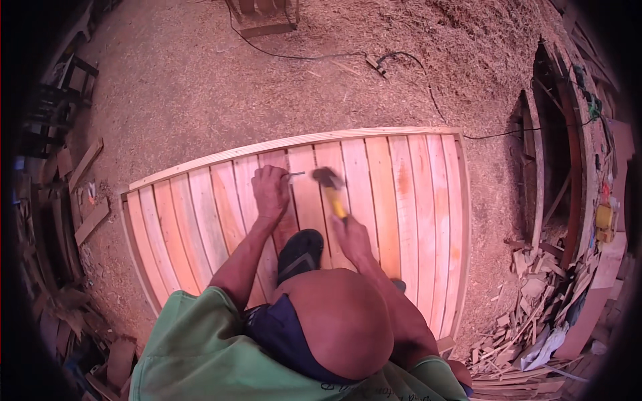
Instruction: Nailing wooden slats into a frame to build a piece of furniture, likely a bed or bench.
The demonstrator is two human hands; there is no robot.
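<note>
Ground, strewn with shavings: spreads beyond the fingers on all sides. Slatted wooden panel: lies beneath the fingers of both hands, its far edge strip a little ahead of them. Scrap wood pile: well apart from the right fingers, to their right and nearer the body. Black cord: well ahead of the fingers, on the ground. Dark shoe: on the slats, between the two hands and closer to the body than the fingers.

Left hand: fingers closed, pinching a thin grey rod; nail or punch, cannot tell which. Right hand: fingers wrapped around the handle of a yellow-handled hammer. Hammer head blurred, ahead of the right fingers and to the right of the left fingertips. Rod: juts rightward from the left fingertips, near the hammer head, a small gap visible between them.
</note>
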